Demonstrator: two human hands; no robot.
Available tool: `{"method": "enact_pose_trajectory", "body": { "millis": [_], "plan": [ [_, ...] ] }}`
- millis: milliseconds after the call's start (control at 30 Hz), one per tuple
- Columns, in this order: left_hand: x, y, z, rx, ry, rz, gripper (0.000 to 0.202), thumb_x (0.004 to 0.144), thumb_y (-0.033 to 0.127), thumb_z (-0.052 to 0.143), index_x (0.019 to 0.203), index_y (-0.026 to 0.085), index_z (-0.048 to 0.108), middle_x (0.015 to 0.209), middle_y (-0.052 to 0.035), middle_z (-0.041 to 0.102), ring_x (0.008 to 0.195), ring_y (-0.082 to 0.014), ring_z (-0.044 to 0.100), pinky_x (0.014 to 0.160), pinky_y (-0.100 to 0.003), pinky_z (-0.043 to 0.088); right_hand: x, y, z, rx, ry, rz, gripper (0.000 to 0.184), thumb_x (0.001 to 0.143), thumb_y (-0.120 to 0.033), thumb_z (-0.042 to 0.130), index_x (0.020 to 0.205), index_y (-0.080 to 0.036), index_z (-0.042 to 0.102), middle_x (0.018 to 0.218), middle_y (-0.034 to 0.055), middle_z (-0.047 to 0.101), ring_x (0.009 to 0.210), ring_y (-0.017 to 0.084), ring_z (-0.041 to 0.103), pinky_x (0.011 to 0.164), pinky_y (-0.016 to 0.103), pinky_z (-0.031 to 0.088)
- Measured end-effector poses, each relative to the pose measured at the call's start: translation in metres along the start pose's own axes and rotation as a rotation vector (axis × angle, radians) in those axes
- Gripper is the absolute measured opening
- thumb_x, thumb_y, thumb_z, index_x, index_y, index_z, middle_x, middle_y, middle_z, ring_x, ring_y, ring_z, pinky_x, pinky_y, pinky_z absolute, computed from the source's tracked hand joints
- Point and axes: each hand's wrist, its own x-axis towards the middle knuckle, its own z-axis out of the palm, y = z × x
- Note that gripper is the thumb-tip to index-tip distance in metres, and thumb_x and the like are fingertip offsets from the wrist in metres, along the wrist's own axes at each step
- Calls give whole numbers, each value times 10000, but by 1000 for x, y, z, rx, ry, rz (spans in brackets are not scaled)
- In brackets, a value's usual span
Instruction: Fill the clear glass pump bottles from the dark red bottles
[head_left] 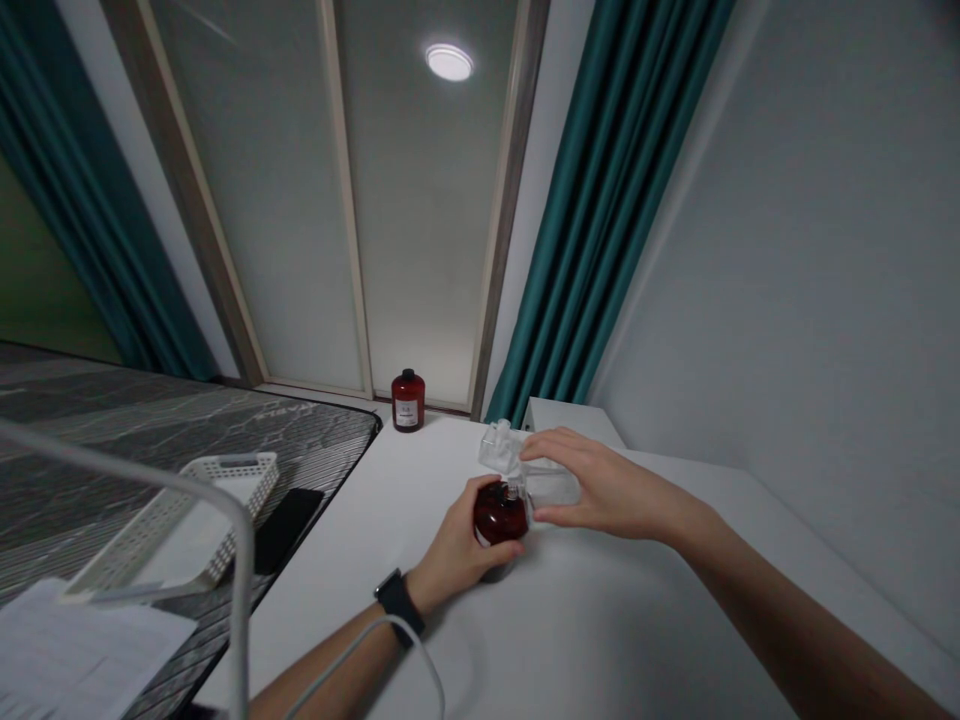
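Observation:
My left hand (459, 548) is wrapped around a dark red bottle (500, 513) that stands on the white table (600, 620). My right hand (600, 488) holds a clear plastic bag or refill pouch (525, 465) against the bottle's open neck, fingers curled round it. A black watch sits on my left wrist. A second dark red bottle (408, 400) with a white label and cap stands upright at the far end of the table near the window.
A white slotted basket (187, 515) and a black phone (285, 525) lie on the grey patterned bed at left. A white lamp arm (187, 490) and a cable cross the foreground. Teal curtains flank the window; a white box (570, 415) sits behind.

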Motion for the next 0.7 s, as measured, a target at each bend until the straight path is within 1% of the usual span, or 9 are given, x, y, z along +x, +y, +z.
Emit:
{"method": "enact_pose_trajectory", "body": {
  "millis": [300, 467, 600, 700],
  "plan": [
    [0, -2, 0, 3, -1, 15, 727, 657, 194, 832, 1284, 200, 465, 1227, -87, 629, 1140, -283, 604, 1027, -412, 436, 1, 1, 0, 8, 3, -8, 482, 797, -358, 773, 1230, -237, 597, 1296, 90, 631, 1235, 282, 554, 1062, 453, 437],
    [0, -4, 0, -9, -5, 27, 724, 659, 206, 833, 1284, 203, 467, 1224, -89, 630, 1132, -283, 610, 1016, -410, 449, 1, 0, -1, 3, -14, 2, 483, 805, -369, 769, 1236, -240, 592, 1327, 89, 610, 1257, 281, 539, 1070, 444, 434],
    [0, -4, 0, -10, -4, 25, 718, 663, 231, 836, 1280, 198, 471, 1219, -98, 635, 1124, -290, 616, 1020, -422, 449, 1, 0, -1, 19, -22, 10, 498, 796, -366, 781, 1238, -236, 590, 1313, 83, 608, 1249, 270, 541, 1081, 440, 430],
    [0, -3, -1, 2, -7, 30, 714, 674, 241, 831, 1285, 198, 466, 1226, -103, 633, 1127, -294, 616, 1017, -430, 451, 1, 1, 0, 35, -22, 19, 505, 804, -374, 774, 1253, -245, 584, 1343, 86, 575, 1257, 270, 536, 1085, 446, 430]
  ]
}}
